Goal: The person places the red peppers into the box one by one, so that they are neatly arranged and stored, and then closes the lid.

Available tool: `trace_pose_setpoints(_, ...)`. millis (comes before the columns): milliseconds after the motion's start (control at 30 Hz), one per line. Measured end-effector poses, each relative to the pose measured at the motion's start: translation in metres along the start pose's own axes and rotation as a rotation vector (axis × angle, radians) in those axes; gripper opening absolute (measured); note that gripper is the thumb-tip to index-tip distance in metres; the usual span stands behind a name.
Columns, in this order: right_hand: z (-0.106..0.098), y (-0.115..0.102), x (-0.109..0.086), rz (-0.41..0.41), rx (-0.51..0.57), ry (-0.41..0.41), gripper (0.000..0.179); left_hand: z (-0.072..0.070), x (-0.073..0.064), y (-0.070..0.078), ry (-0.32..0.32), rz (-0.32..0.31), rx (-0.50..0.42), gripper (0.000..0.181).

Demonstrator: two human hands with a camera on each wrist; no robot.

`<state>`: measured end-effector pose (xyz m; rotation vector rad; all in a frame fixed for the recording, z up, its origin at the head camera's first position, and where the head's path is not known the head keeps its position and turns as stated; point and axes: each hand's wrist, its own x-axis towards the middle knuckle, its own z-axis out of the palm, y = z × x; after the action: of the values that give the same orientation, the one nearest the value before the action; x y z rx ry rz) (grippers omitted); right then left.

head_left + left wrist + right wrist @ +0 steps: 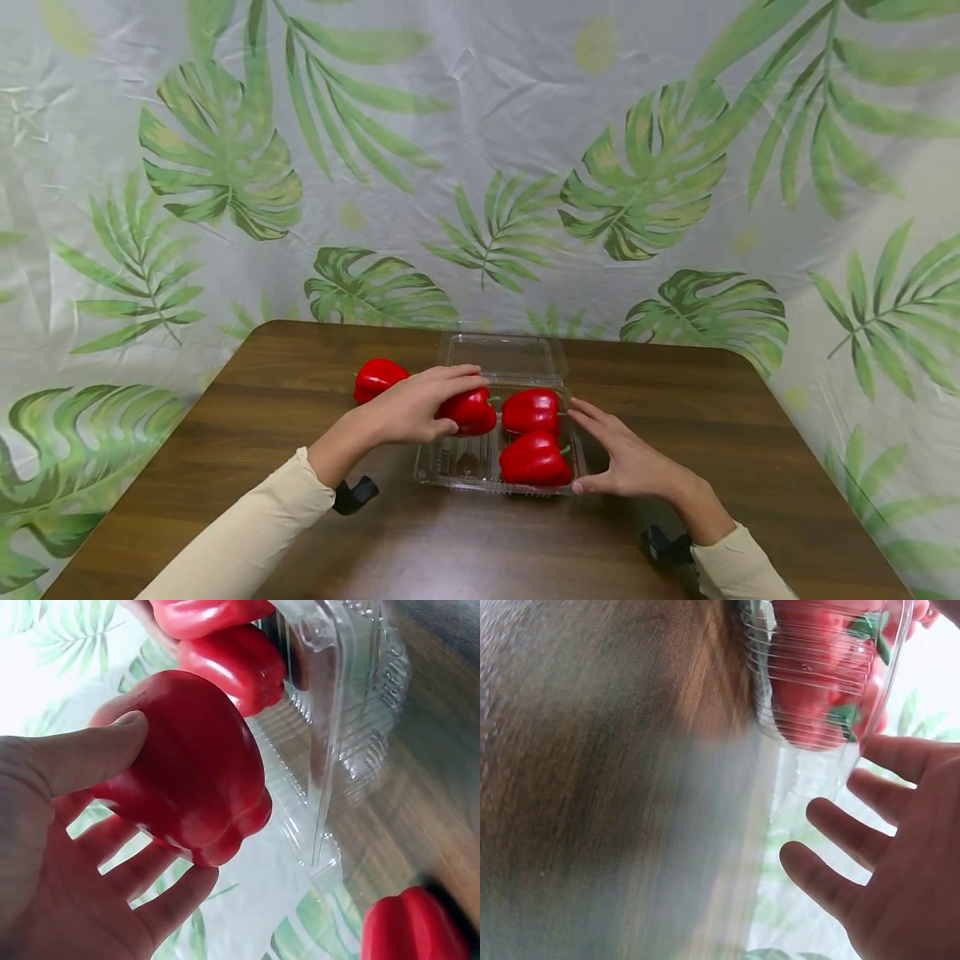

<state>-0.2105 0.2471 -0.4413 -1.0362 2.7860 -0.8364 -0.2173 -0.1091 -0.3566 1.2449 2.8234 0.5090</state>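
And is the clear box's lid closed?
No, the lid is open, folded back on the far side of the box.

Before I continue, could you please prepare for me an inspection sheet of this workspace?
Surface: brown table, wood grain visible.
Job's things: clear container, its lid open at the back; two red peppers in its right half; held pepper; loose pepper on the table, left of the container.
Clutter: nothing seen.
Grips: left grip holds the held pepper; right grip at the container's right side, holding nothing.
Cables: nothing seen.
Surroundings: leaf-patterned sheet behind the table; dark devices at both wrists.
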Motion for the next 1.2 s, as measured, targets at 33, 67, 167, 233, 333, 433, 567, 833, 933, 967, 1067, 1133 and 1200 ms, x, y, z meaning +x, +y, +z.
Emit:
trace_pose_setpoints(33,0.0,0.0,0.0,0.0,0.0,0.0,0.099,0.002,0.001,-0.001,-0.001,0.002,-0.002,0.067)
trace_pose_setpoints(67,0.0,0.0,0.0,0.002,-0.001,-0.001,0.099,0.003,0.002,-0.002,-0.001,0.004,-0.004,0.067)
trace_pose_setpoints(167,0.0,0.0,-0.001,0.014,0.011,-0.006,0.099,0.008,0.004,-0.005,-0.004,0.01,0.0,0.066)
trace_pose_setpoints(233,0.001,0.001,-0.001,0.02,0.016,-0.011,0.099,0.01,0.005,-0.006,-0.006,0.008,0.003,0.066)
trace_pose_setpoints(333,0.002,0.001,-0.001,0.025,0.019,-0.018,0.1,0.014,0.006,-0.008,-0.017,-0.004,0.007,0.065)
trace_pose_setpoints(433,0.003,0.001,0.0,0.026,0.021,-0.022,0.1,0.018,0.005,-0.011,-0.029,-0.021,-0.001,0.065)
trace_pose_setpoints(567,0.002,0.001,0.0,0.013,0.015,-0.012,0.099,0.019,0.007,-0.013,-0.039,-0.037,-0.009,0.065)
trace_pose_setpoints(833,0.002,0.002,-0.001,0.001,0.014,0.005,0.098,0.022,0.012,-0.016,-0.037,-0.026,0.006,0.065)
trace_pose_setpoints(933,0.003,0.003,-0.001,0.003,0.022,0.001,0.098,0.024,0.013,-0.018,-0.036,-0.022,0.01,0.066)
trace_pose_setpoints(967,0.003,0.003,-0.002,0.005,0.027,0.0,0.098,0.025,0.013,-0.018,-0.036,-0.02,0.011,0.066)
trace_pose_setpoints(1067,0.002,0.003,-0.002,0.009,0.039,-0.004,0.098,0.026,0.013,-0.019,-0.039,-0.022,0.013,0.066)
trace_pose_setpoints(1133,0.002,0.003,-0.002,0.012,0.042,-0.007,0.099,0.027,0.013,-0.019,-0.043,-0.024,0.016,0.067)
trace_pose_setpoints(1200,0.001,0.004,-0.002,0.015,0.046,-0.01,0.099,0.027,0.013,-0.02,-0.041,-0.022,0.016,0.067)
